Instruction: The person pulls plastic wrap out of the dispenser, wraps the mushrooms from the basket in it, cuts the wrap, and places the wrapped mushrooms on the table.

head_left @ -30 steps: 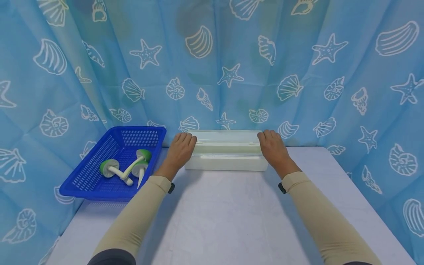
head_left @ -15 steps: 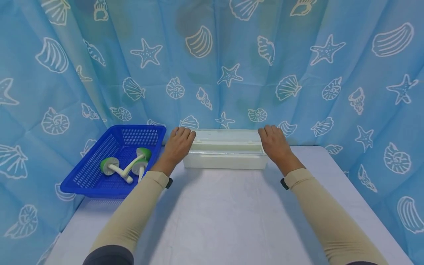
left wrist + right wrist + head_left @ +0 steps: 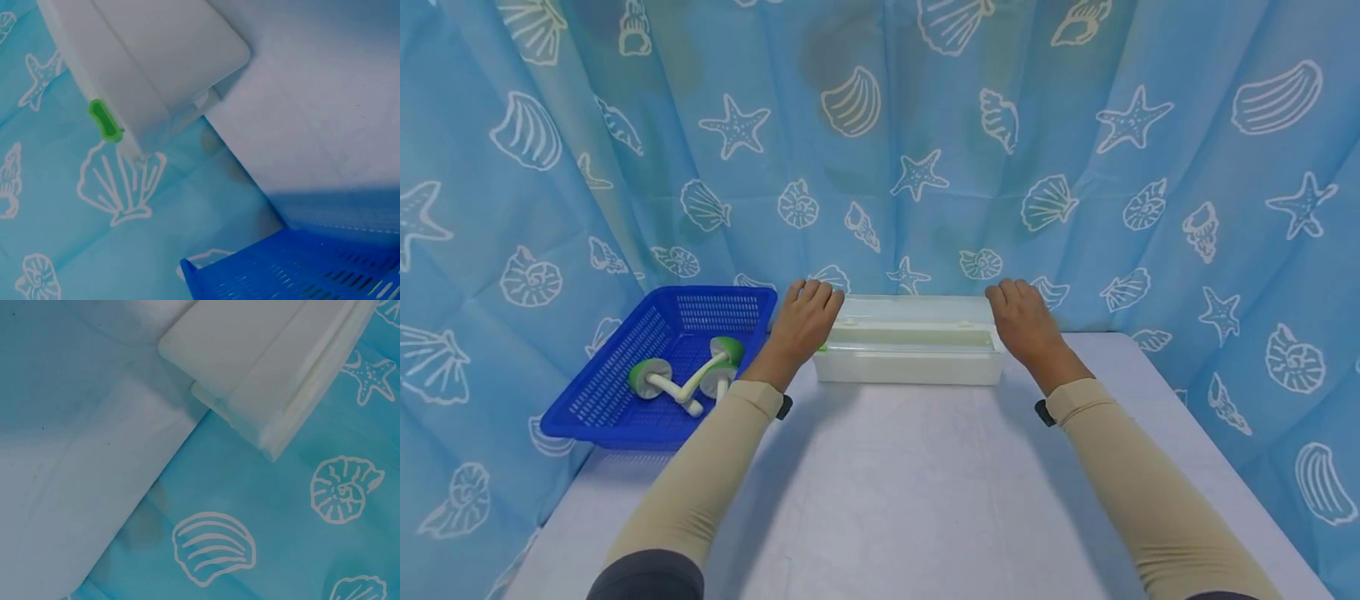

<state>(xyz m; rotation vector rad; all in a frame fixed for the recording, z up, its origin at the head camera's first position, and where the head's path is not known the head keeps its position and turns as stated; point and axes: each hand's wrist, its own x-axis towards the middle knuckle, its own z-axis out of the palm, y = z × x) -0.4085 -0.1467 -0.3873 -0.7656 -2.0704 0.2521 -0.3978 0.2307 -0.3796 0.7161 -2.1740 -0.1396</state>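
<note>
A long white box (image 3: pixel 910 369) with a see-through lid (image 3: pixel 916 310) stands at the back of the table, its long side facing me. The lid is tilted up along the rear. My left hand (image 3: pixel 807 323) grips the lid's left end and my right hand (image 3: pixel 1024 327) its right end, fingers curled over the top corners. In the left wrist view, the box end (image 3: pixel 169 50) has a green clip (image 3: pixel 105 120). In the right wrist view, the other box end (image 3: pixel 244 356) overhangs the table edge from that angle. Neither hand shows in its wrist view.
A blue plastic basket (image 3: pixel 591 429) stands at the left, beside my left forearm. Inside lie several white-stemmed pieces with green caps (image 3: pixel 647 379). The white tablecloth (image 3: pixel 910 500) spreads in front of the box. A blue shell-patterned curtain (image 3: pixel 917 225) hangs directly behind.
Both hands have risen slightly with the lid edge. The front wall of the box shows a little taller, and a green spot now shows by my left hand. The basket stays put.
</note>
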